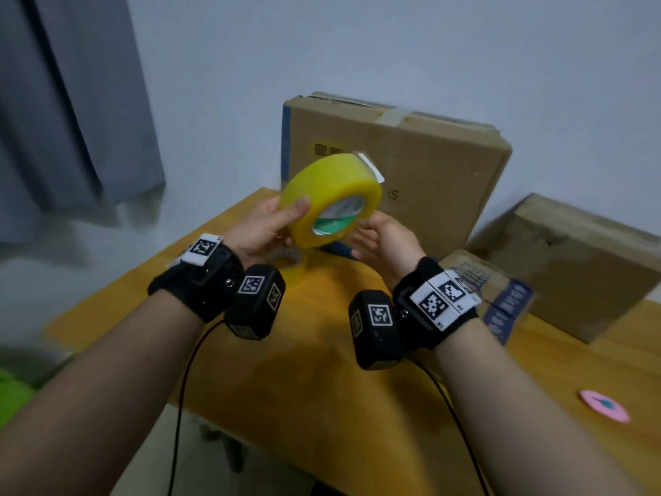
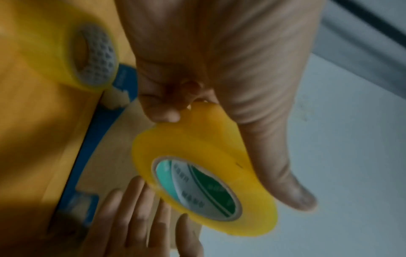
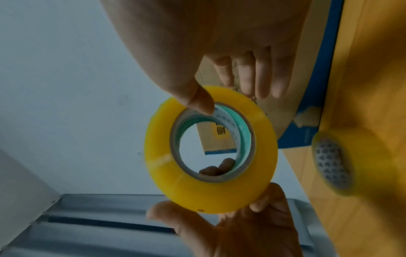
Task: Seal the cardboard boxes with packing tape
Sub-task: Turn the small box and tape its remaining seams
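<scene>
A yellow packing tape roll with a green-and-white core is held up above the wooden table. My left hand grips it, thumb on the outer face and fingers hooked inside the core. A loose clear tape end sticks up from the roll's top. My right hand is beside the roll with straight fingers, and its thumb tip touches the core's rim. A large cardboard box stands upright behind the roll, with old tape on its top edge.
A second tape roll with a grey patterned core lies on the table under my left hand. Two more cardboard boxes sit at the right. A pink disc lies near the right front. A grey curtain hangs at the left.
</scene>
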